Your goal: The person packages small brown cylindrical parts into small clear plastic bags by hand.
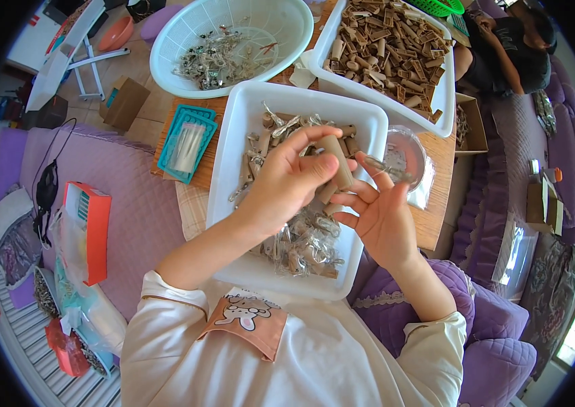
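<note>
Above a white plastic tray [362,271], my left hand [277,183] is closed around a light brown, tube-shaped piece [334,161], thumb in front and index finger along its top. My right hand [389,224] is just to its right, palm up, pinching a small shiny see-through piece [384,167] whose kind I cannot make out. Its lower fingers come close to the tube's bottom end; whether they touch is unclear. In the tray beneath lie several brown pieces, metal clips and crinkled clear-wrapped pieces [308,244], partly covered by my hands.
A second white tray [318,64] heaped with brown pieces stands far right. Beyond the near tray, a pale basin [165,47] holds small metallic parts. Teal trays [196,122] lie left, a round clear tub [423,152] right. Another person [511,54] sits far right.
</note>
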Tool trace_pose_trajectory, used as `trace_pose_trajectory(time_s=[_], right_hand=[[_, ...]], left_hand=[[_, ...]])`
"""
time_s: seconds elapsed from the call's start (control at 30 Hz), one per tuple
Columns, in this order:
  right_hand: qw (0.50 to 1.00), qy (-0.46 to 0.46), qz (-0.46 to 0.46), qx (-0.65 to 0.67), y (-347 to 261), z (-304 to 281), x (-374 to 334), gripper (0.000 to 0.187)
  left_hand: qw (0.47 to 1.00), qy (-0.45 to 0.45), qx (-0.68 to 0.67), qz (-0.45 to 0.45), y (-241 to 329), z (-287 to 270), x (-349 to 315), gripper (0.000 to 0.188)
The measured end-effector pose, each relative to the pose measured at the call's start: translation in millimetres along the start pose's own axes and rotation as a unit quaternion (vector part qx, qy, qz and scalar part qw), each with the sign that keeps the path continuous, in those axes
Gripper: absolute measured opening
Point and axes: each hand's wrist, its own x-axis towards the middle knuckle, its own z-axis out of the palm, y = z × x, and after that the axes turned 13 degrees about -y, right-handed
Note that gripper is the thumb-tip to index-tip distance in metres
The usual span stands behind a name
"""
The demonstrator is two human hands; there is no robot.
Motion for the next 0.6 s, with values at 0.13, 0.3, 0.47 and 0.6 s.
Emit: trace_pose_trajectory(time_s=[0.13,0.3,0.47,0.6], right_hand=[[0.978,-0.052,-0.046,0.196,-11.9,-1.7,-3.5,0.063],[0.999,0.018,0.025,0.025,-14.9,6.1,-3.5,0.039],[0.997,0.028,-0.074,0.023,3.5,16.7,-4.4,0.041],[0.997,0.058,-0.052,-0.005,8.4,9.2,-9.3,0.046]], left_hand=[[0.994,-0.024,0.102,0.043,-8.1,2.5,-4.7,0.040],[0.973,-0.019,0.202,0.111,-17.9,4.8,-9.9,0.037],[0.936,0.039,0.329,0.119,-39.0,22.8,-8.7,0.031],[0.823,0.059,0.530,0.198,-28.0,16.5,-10.1,0.031]])
